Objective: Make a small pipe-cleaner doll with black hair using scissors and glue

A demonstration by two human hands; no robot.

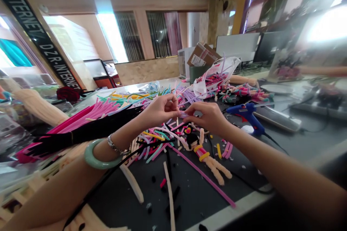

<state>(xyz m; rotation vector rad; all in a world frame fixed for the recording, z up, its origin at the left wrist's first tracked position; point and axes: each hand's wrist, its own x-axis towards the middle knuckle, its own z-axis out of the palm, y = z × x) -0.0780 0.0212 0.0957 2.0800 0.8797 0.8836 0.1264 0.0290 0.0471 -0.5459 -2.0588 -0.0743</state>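
Observation:
My left hand (163, 110), with a green bangle on its wrist, pinches a small light-purple piece (183, 113) near the middle of the view. From the other side my right hand (207, 116) has its thumb and finger closed on the same piece, so the fingertips nearly meet. Just below the hands lies a doll (204, 155) of fuzzy peach stems, with black hair, a pink and yellow top and one arm raised. A long pink stem (203, 175) runs beside it toward the table's front edge.
A blue glue gun (248, 115) lies at right on the dark table (195, 202). Bundles of black (89, 128) and pink stems (93, 115) are at left. Behind are a plastic bag (200, 88), more dolls (249, 92) and a cardboard box (203, 56). Stem scraps are scattered in front.

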